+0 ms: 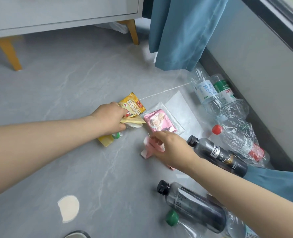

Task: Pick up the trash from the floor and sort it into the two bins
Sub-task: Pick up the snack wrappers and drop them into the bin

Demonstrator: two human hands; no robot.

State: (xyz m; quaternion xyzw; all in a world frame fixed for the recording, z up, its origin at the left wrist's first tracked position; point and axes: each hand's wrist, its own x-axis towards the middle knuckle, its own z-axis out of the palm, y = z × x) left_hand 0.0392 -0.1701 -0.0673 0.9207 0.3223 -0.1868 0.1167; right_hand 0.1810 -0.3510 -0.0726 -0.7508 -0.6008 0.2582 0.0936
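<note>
My left hand (110, 118) is closed on a bunch of yellow snack wrappers (132, 106) just above the grey floor. A yellow packet with a green cap (108, 140) lies under that wrist. My right hand (172, 148) grips a crumpled pink and white wrapper (150, 146). Between the hands a pink snack packet (159, 122) rests on a clear plastic bag (178, 107). Two black bottles (219, 155) (195, 205) lie on the floor by my right arm. Neither bin is in view.
Crushed clear bottles (209, 90) (238, 131), one with a red cap, lie along the wall at right. A green cap (172, 218) sits near the lower black bottle. A teal curtain (180, 31) hangs behind. A grey cabinet on yellow legs (10, 52) stands at the back left.
</note>
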